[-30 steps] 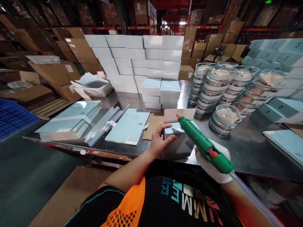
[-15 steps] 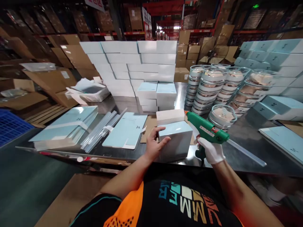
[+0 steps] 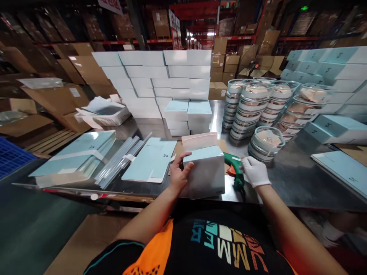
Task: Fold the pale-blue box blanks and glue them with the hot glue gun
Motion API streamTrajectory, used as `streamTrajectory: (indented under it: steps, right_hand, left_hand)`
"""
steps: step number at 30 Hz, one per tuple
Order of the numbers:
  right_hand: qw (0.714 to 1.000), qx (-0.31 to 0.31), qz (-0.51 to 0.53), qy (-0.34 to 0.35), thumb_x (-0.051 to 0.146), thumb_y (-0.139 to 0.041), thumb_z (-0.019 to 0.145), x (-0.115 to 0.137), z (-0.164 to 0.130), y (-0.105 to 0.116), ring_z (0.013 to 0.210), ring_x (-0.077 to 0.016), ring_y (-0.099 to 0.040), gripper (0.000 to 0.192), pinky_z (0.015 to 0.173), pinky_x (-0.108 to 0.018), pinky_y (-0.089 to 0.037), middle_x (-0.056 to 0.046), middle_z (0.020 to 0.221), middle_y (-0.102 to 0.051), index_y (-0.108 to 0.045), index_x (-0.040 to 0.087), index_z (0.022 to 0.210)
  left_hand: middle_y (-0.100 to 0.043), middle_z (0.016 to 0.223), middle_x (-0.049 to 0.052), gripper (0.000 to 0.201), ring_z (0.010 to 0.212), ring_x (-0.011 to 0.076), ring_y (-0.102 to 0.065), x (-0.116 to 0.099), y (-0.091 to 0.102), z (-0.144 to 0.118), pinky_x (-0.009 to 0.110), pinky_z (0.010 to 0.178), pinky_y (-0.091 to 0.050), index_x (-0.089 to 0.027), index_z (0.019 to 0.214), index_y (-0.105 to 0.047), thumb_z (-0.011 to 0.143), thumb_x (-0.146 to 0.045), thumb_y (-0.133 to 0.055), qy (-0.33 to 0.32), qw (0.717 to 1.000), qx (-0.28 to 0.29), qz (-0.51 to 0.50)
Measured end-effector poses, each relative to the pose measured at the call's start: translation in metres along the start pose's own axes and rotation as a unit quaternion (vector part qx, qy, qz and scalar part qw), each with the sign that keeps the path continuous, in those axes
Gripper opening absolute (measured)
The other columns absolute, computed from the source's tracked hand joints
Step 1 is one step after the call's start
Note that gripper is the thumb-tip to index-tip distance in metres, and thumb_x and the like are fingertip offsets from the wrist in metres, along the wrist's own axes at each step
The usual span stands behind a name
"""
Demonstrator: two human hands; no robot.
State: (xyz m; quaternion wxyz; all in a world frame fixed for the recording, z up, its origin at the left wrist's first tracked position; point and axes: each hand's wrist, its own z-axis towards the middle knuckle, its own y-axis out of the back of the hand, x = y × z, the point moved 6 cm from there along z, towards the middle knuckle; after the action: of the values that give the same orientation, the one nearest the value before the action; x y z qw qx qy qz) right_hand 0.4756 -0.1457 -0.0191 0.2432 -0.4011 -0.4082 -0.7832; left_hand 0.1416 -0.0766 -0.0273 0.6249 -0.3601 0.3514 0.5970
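My bare left hand (image 3: 179, 172) grips the left side of a light blue and white box (image 3: 205, 172), thumb on its front face and fingers at its top edge. The box stands slightly tilted at the front of the table, and a pale flap (image 3: 200, 141) rises behind it. Right of the box is a green hot glue gun (image 3: 235, 164) with an orange trigger, its front end hidden behind the box. My right hand (image 3: 256, 171), in a white glove, has its fingers closed at the gun's rear end, off the handle.
Flat light blue sheets (image 3: 150, 158), clear glue sticks (image 3: 122, 158) and a strapped stack of blue panels (image 3: 77, 152) lie left. Stacked clear round containers (image 3: 252, 107) stand right. White boxes (image 3: 160, 82) form a wall behind, near a white basket (image 3: 111, 114).
The glue gun has moved left and lower, its nozzle now behind the box. My right hand has shifted from the handle to the rear end. The box has shifted left and tilted.
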Motion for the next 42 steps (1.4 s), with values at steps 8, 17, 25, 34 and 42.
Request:
streamTrajectory:
  steps: [8,17,25,34,42]
  right_hand:
    - [0.942,0.171,0.289,0.003,0.066,-0.071,0.090,0.070,-0.021,-0.071,0.130,-0.0289,-0.069,0.069,0.112,-0.045,-0.058,-0.011,0.145,-0.071,-0.063,0.025,0.145]
    - [0.941,0.184,0.195,0.206,0.059,-0.099,0.076,0.067,-0.025,-0.040,0.143,-0.0332,-0.064,0.068,0.123,-0.054,-0.049,-0.015,0.150,-0.069,-0.066,0.026,0.126]
    - [0.911,0.233,0.168,0.296,0.026,-0.074,0.104,0.087,-0.056,-0.029,0.160,-0.0306,-0.049,0.031,0.130,-0.062,-0.042,-0.006,0.173,-0.050,-0.075,0.038,0.133]
    - [0.923,0.212,0.170,0.272,0.022,-0.075,0.103,0.085,-0.069,-0.031,0.152,-0.0284,-0.059,0.030,0.126,-0.053,-0.051,-0.003,0.162,-0.062,-0.083,0.039,0.126]
    - [0.928,0.197,0.262,0.178,0.041,-0.088,0.092,0.065,-0.070,-0.043,0.162,-0.0272,-0.046,0.101,0.130,-0.055,-0.043,-0.008,0.181,-0.037,-0.030,0.046,0.174]
  left_hand:
    - [-0.078,0.111,0.011,0.065,0.107,0.0288,-0.073,-0.004,-0.016,-0.009,0.039,0.097,-0.057,-0.021,0.113,-0.077,0.085,-0.079,-0.080,-0.060,0.996,0.064,-0.020]
    - [-0.074,0.123,0.009,0.052,0.128,0.0277,-0.071,-0.013,-0.011,-0.010,0.046,0.110,-0.057,-0.026,0.114,-0.060,0.088,-0.059,-0.090,-0.168,0.978,0.047,-0.113]
    - [-0.081,0.130,0.011,0.027,0.136,0.0337,-0.071,-0.060,-0.012,0.001,0.056,0.117,-0.058,-0.032,0.121,-0.084,0.097,-0.045,-0.083,-0.285,0.911,0.297,-0.011]
    - [-0.077,0.143,0.012,0.035,0.149,0.0323,-0.063,-0.077,-0.018,-0.007,0.054,0.123,-0.056,-0.027,0.136,-0.078,0.103,-0.036,-0.076,-0.351,0.862,0.361,0.062]
    - [-0.080,0.136,0.011,0.036,0.147,0.0305,-0.063,-0.083,-0.018,-0.016,0.051,0.114,-0.062,-0.026,0.143,-0.073,0.108,-0.032,-0.069,-0.396,0.848,0.340,0.098]
